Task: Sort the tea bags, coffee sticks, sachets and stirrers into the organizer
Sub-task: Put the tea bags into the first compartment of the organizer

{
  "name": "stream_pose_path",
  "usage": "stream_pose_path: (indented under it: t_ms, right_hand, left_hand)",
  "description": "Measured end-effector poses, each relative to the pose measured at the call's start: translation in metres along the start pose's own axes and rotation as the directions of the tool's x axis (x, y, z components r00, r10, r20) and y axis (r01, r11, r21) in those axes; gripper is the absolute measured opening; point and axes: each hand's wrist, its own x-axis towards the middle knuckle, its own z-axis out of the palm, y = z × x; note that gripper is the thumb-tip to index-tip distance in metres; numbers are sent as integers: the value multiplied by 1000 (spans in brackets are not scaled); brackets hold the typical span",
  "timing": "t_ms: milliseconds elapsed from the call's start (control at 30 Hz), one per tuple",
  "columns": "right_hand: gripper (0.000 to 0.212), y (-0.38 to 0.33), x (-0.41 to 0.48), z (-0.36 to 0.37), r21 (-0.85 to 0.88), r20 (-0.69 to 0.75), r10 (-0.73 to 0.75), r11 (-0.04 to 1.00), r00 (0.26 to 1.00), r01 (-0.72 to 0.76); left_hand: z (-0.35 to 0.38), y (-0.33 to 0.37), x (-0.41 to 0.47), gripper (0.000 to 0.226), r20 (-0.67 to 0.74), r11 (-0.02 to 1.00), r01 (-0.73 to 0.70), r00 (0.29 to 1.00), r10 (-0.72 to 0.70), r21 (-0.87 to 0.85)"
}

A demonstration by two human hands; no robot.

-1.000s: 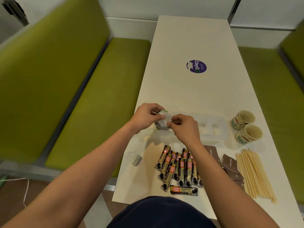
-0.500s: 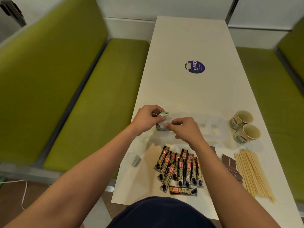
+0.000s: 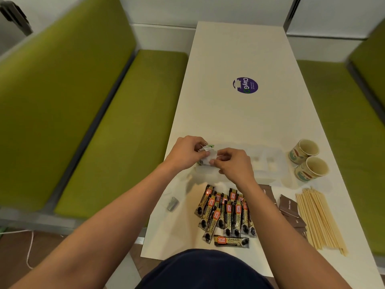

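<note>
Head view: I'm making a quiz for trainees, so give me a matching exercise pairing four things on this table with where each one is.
1. tea bag
2. coffee sticks
3. stirrers
4. paper cups

a. bundle at the table's near right
b. pair just beyond the stirrers
c. pinched by left hand and right hand
d. pile between the forearms

Pairs: 1-c, 2-d, 3-a, 4-b.

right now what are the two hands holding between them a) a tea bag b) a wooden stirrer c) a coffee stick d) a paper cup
a: the left hand and right hand both pinch a white tea bag with a green tag, while the coffee sticks lie untouched.
</note>
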Motion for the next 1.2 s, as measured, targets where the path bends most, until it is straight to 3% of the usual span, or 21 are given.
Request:
stream_pose_path:
  t_ms: [133,300,500,633,867,1067,1200]
  right_hand:
    - [26,1,2,5,-13,-35,-31,999,999,30]
    - [19,0,3,7,2,-54,-16,1000,998,16]
    - [16,-1,5,3,34,-36,41,999,998,-40]
    - [28,0,10,1,-28,27,2,1000,1000,-1]
    - [37,-1,12,5,-258,-30,-133,958,991,121]
    - [18,1,14,2,-356,5,-144,925,990,136]
    - [33,0,14,0,-370,40,-155,915,987,159]
  left_hand:
    - [-9,5,2,31,113,999,32,993,-35,25]
    - [-22,3,5,49,320,992,95,945,-64,-81]
    - [-23,1,8,44,281,991,79,959,-46,-107]
    - [-20,-1,8,43,259,990,83,965,-52,-113]
    - [-11,-6,5,37,181,996,-12,983,-4,86]
    - [-2,-11,5,31,123,975,-65,992,39,214]
    - [-4,-11,9,35,165,970,-35,986,-6,242]
